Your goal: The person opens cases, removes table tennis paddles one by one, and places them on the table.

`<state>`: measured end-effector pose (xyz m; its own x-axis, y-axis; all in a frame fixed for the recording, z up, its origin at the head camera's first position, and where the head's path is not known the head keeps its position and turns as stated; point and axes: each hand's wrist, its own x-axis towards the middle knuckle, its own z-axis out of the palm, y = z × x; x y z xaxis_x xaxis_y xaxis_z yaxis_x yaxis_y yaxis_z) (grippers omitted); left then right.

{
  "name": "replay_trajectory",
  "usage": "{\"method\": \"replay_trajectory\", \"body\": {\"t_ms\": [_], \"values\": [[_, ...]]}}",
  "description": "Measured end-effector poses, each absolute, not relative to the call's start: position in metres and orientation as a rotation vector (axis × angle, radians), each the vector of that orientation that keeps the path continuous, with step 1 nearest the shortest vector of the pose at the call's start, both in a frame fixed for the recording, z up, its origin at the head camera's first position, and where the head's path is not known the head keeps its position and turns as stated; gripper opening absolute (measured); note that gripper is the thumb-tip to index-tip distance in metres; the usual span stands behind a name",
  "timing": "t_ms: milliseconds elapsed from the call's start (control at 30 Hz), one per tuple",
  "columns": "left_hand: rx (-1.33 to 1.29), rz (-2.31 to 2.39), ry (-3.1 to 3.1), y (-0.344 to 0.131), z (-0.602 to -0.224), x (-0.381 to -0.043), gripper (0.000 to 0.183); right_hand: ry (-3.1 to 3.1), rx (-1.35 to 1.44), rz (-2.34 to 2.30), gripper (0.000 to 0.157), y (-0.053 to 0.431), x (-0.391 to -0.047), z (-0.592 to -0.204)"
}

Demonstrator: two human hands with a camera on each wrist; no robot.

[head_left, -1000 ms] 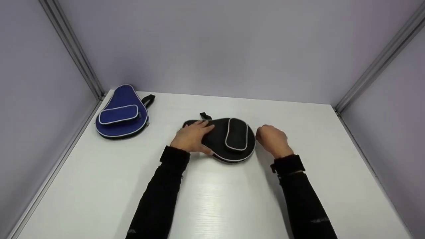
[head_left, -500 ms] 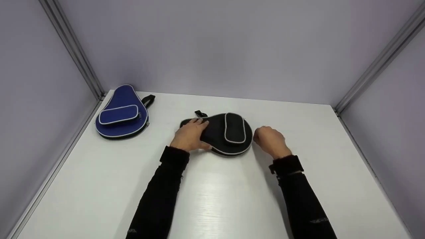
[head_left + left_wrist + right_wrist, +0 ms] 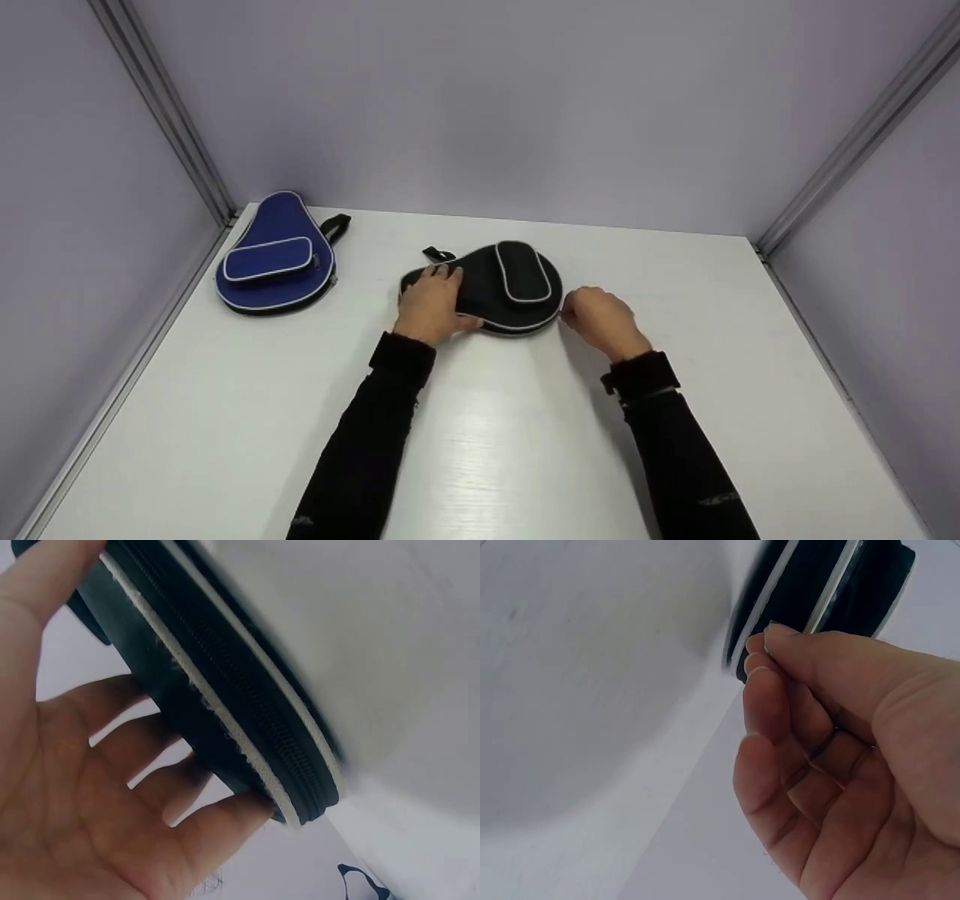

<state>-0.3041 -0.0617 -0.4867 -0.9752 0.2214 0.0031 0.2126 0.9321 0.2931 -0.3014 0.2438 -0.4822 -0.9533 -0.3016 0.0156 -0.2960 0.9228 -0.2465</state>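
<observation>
A black table tennis bat case (image 3: 480, 289) with light piping lies on the white table, its round end to the right. My left hand (image 3: 431, 304) holds the narrow end, fingers across the top and thumb at the near edge. The closed zipper (image 3: 255, 701) runs along the side band in the left wrist view. At the round end, my right hand (image 3: 600, 319) pinches at the zipper band with thumb and forefinger, the other fingers curled. The fingertips (image 3: 776, 634) hide the small part between them. A short black strap (image 3: 439, 255) sticks out on the far side.
A blue bat case (image 3: 277, 262) of the same shape, with a front pocket and black strap, lies at the back left of the white table (image 3: 480, 420). Pale panels (image 3: 480, 112) with grey metal corner posts enclose the back and sides.
The black case has slid left and away from me, its round end swinging toward the back. My right hand has followed a little to the left; the left hand stays on the narrow end.
</observation>
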Motion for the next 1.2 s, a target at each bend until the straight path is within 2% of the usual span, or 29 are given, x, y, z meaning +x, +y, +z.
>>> {"method": "replay_trajectory", "body": {"t_ms": [333,500,833,1200], "values": [[0.282,0.523,3.130,-0.055,-0.492,-0.300,0.106,3.067,-0.535,-0.348,0.016,0.230,-0.296,-0.482],[0.273,0.527,3.129,-0.053,-0.492,-0.300,0.106,3.057,-0.574,-0.337,0.007,0.223,-0.291,-0.482],[0.252,0.497,3.143,-0.050,-0.491,-0.296,0.106,3.049,-0.691,-0.342,0.012,0.207,-0.284,-0.482],[0.359,0.270,3.067,-0.046,-0.486,-0.296,0.107,3.117,-0.640,-0.361,0.011,0.214,-0.290,-0.484]]}}
